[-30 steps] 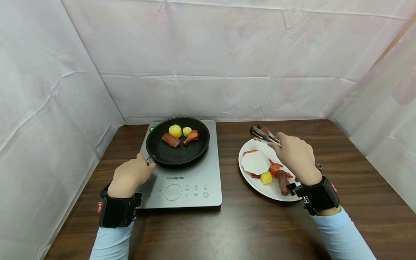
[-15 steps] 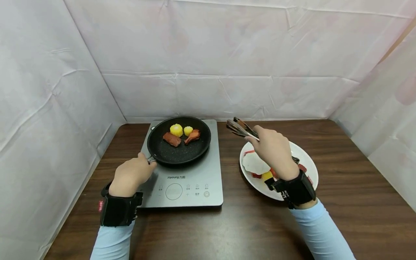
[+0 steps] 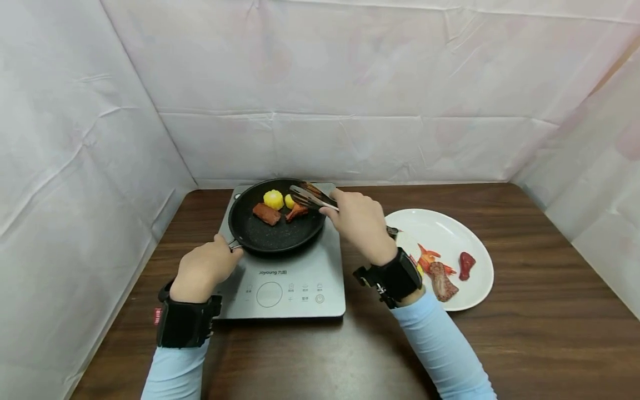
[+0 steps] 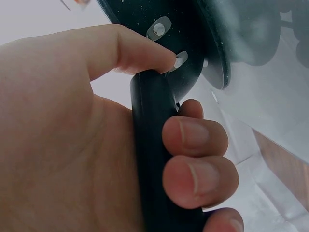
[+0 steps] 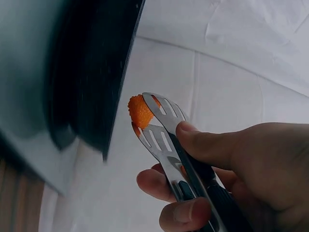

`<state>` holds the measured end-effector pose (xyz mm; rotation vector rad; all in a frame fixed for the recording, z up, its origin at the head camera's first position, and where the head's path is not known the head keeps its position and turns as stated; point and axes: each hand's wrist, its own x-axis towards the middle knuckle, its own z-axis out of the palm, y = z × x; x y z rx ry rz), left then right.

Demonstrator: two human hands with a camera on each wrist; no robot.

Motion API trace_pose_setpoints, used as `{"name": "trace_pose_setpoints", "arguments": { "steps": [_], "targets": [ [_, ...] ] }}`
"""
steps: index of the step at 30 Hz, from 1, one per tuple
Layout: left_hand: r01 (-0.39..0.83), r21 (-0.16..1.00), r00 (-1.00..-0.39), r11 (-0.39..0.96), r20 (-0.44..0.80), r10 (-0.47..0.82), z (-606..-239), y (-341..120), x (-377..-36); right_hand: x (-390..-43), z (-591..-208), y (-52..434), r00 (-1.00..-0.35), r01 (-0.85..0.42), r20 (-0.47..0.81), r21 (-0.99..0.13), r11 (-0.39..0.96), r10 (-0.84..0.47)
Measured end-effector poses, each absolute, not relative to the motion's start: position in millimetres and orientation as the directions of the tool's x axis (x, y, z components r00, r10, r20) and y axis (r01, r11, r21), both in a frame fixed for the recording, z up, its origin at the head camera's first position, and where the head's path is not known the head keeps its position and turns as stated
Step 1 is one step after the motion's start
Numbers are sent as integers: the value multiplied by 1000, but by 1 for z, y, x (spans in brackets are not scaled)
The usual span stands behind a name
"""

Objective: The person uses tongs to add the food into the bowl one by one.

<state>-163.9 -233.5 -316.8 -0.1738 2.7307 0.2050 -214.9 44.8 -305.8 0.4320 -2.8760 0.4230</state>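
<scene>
A black frying pan (image 3: 270, 233) sits on a grey induction cooker (image 3: 300, 278). In it lie two yellow corn pieces (image 3: 273, 199), a brown sausage piece (image 3: 264, 214) and a reddish drumstick (image 3: 297, 211). My left hand (image 3: 220, 255) grips the pan handle (image 4: 154, 145), fingers curled round it. Over the pan's right rim, my right hand (image 3: 340, 214) grips metal tongs (image 3: 312, 197). In the right wrist view the tongs (image 5: 161, 128) pinch a small orange piece (image 5: 140, 111) at their tips.
A white plate (image 3: 450, 228) stands right of the cooker with a red-orange shrimp (image 3: 430, 258), a brown meat strip (image 3: 442, 280) and a red piece (image 3: 466, 265). White sheeting walls the dark wooden table (image 3: 525, 322) at the back and both sides.
My right hand has carried the tongs left, from above the plate to over the pan's right rim. The left hand has stayed on the pan handle.
</scene>
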Motion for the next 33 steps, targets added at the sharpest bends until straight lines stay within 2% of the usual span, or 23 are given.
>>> {"name": "trace_pose_setpoints", "arguments": {
  "steps": [9,18,33],
  "targets": [
    [-155,128,-921,980,-379,-96,-319,-228,-162,-223,-317,19,-931,-330,239,-219,918,-277],
    [-160,129,-926,979,-362,-104,-317,-226,-162,-224,-325,15,-913,-360,278,-202,911,-299],
    [-151,118,-923,981,-372,-97,-317,-220,-164,-224,-330,11,-924,-334,260,-191,923,-280]
  ]
}}
